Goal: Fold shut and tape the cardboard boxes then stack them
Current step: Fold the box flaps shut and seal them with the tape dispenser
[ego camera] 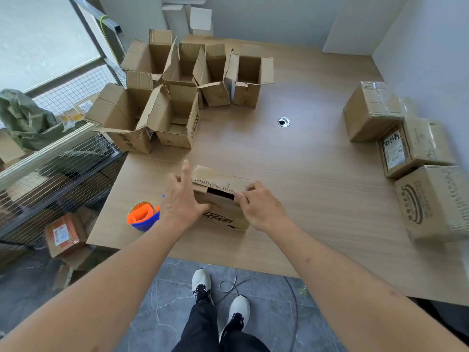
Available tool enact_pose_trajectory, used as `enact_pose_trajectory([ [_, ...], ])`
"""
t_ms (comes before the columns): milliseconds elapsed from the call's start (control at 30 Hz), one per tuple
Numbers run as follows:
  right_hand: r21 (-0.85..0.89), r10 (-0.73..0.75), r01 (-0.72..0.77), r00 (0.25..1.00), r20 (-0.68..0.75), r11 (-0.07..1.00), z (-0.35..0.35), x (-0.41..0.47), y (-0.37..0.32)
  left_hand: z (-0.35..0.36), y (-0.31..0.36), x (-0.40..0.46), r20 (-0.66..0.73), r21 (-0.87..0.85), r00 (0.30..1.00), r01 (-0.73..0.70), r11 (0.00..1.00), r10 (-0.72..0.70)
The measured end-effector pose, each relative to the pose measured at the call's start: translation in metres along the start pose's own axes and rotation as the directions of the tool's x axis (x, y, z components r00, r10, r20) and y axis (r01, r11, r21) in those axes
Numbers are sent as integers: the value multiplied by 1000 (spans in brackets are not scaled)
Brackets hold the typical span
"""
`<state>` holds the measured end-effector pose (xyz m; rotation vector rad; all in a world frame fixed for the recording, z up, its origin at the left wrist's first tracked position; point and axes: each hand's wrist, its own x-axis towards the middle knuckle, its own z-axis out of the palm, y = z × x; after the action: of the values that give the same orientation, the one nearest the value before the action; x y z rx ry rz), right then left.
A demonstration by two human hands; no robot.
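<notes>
While both hands work the small cardboard box [223,199] near the table's [304,174] front edge, the left hand [181,199] lies spread, fingers straight, forefinger raised past the box's left end, palm against its near left corner. Right hand [258,204]: fingers curled, pinching the near flap at its right end. Between the fingertips a dark slot shows; flaps nearly closed, far flap's edge ragged. Printed lettering on the near side. Just left of the left hand: orange-and-blue tape dispenser [143,215]. Beyond the fingers, open boxes [177,92]; right of them, taped boxes [396,138].
</notes>
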<state>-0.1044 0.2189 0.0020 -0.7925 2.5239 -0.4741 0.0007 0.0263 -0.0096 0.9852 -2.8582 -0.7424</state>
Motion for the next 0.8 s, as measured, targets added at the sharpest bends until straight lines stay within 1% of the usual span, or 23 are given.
enact_pose_trajectory([
  [33,21,0,0,1000,9,1000,2,-1,1,3,-1,0,-1,77,1000,14,997,-14],
  [67,6,-18,17,1000,17,1000,4,-2,1,5,-2,1,28,133,999,11,991,-15],
  [100,-26,-33,34,999,20,999,7,-2,1,8,-3,2,84,147,996,5,989,-17],
  [167,-47,-30,29,999,-11,998,13,-2,2,13,-3,3,211,111,977,-3,994,-20],
  [233,-27,3,-5,998,-60,1000,19,-2,1,18,-1,1,269,101,963,-3,995,-24],
  [400,33,53,-49,990,-130,998,37,4,-11,10,-5,0,225,136,974,5,991,-36],
  [500,76,35,-22,984,-177,997,41,6,-10,1,-30,-1,156,58,988,11,998,-20],
  [567,84,22,-5,979,-204,996,43,6,-6,-1,-55,2,124,67,990,66,996,-74],
  [667,82,9,12,968,-250,997,49,5,-5,1,-89,2,181,139,968,152,979,-176],
  [800,171,31,22,954,-299,985,60,7,-12,9,-120,3,225,165,953,169,972,-204],
])
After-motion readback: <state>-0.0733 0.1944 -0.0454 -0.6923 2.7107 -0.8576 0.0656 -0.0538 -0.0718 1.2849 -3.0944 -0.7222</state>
